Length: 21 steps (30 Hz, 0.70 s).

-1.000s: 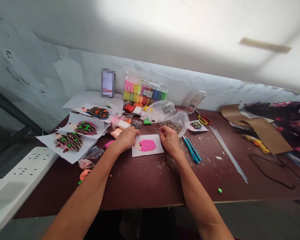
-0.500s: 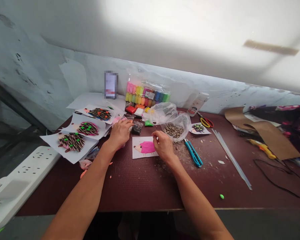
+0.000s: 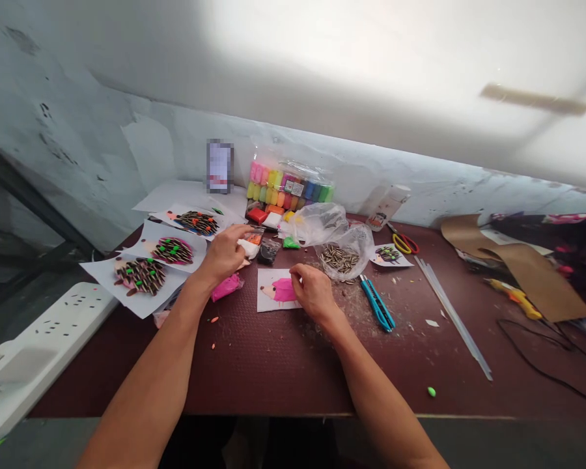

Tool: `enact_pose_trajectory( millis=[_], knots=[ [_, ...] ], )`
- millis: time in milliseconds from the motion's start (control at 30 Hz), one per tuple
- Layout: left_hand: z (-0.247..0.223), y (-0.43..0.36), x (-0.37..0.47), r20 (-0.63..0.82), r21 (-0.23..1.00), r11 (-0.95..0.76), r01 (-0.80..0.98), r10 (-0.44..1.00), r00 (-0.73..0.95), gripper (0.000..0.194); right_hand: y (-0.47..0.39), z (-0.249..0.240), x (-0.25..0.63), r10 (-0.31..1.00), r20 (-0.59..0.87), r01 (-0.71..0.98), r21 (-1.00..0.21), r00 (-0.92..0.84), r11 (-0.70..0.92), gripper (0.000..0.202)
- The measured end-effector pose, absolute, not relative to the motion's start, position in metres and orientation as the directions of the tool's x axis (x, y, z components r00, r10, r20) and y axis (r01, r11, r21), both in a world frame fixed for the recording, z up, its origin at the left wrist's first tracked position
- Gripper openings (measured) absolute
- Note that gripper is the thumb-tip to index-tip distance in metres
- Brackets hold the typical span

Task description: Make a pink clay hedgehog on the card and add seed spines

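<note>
My left hand (image 3: pixel 226 253) reaches over small clay packets, fingers partly spread beside a white packet (image 3: pixel 248 250) and an orange packet (image 3: pixel 254 238). A bright pink clay packet (image 3: pixel 226 286) lies below its wrist. My right hand (image 3: pixel 313 291) rests over the right side of a white card (image 3: pixel 266 305), thumb and fingers pressed together; what they may hold is hidden. On the card is a flat pink clay hedgehog (image 3: pixel 284 290) with a pale snout and dark nose, partly covered by this hand. A black clay packet (image 3: pixel 268 251) sits between the hands.
Finished hedgehog cards (image 3: pixel 173 251) lie at left near a power strip (image 3: pixel 63 326). A bag of seeds (image 3: pixel 340 259), a teal utility knife (image 3: pixel 378 304), scissors (image 3: pixel 405 243), glue sticks (image 3: pixel 452 316) and a glue gun (image 3: pixel 515 296) are at right. A clay set (image 3: pixel 290 185) stands behind.
My left hand has shifted left, uncovering the white and orange packets and the pink packet. My right hand has moved slightly left over the card. The view has tilted a little.
</note>
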<state>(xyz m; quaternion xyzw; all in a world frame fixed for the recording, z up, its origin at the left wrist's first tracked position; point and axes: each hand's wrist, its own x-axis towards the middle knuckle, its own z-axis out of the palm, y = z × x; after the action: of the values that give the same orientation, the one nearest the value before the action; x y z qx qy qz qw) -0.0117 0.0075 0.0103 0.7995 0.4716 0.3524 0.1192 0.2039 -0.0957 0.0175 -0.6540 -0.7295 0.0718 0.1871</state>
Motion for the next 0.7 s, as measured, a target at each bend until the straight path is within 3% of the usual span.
enact_pose_trajectory(
  millis=[200,533,600,700],
  knots=[
    [0.027,0.007,-0.024,0.477,0.593,-0.414,0.691,0.872,0.114,0.034,-0.097,0.018,0.202,0.981,0.172,0.928,-0.341,-0.092,0.147,0.019],
    [0.033,0.008,-0.034,0.494,0.778,-0.371,0.506,0.860,-0.129,0.028,-0.098,0.017,0.201,0.973,0.187,0.927,-0.322,-0.137,0.193,0.017],
    [0.031,0.011,-0.039,0.490,0.772,-0.346,0.533,0.858,-0.153,0.029,-0.098,0.018,0.201,0.974,0.189,0.934,-0.308,-0.126,0.180,0.017],
    [0.027,0.014,-0.043,0.496,0.669,-0.334,0.664,0.866,-0.064,0.030,-0.098,0.019,0.200,0.976,0.181,0.942,-0.291,-0.118,0.168,0.019]
  ],
)
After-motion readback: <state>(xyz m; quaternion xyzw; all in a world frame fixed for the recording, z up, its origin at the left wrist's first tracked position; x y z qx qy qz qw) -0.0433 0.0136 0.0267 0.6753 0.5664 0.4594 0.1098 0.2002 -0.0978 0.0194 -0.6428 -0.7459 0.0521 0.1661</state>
